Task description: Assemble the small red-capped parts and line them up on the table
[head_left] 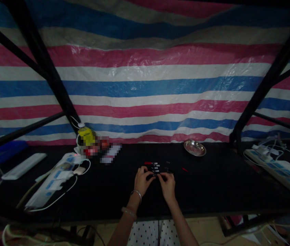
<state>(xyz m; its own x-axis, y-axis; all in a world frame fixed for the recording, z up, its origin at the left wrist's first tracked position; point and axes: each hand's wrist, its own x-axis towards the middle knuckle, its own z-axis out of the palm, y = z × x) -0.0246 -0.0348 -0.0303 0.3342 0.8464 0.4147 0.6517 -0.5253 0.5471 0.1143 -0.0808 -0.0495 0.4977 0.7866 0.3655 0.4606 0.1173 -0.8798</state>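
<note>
Both my hands rest on a black table (211, 184), close together near its middle. My left hand (143, 180), with bangles on the wrist, has its fingers curled in a pinch around a small dark part that I cannot make out. My right hand (167, 184) is curled too, its fingertips meeting the left hand's at the same small part. Just beyond the fingers lie several small parts (155, 166) with red, white and black bits, and a small red piece (185, 169) lies to their right.
A round metal dish (194, 148) sits at the back right. White power strips with cables lie at the left (51, 181) and right (278, 167). A yellow-labelled bottle (86, 135) stands at the back left. Black frame posts rise on both sides before a striped tarpaulin (145, 78).
</note>
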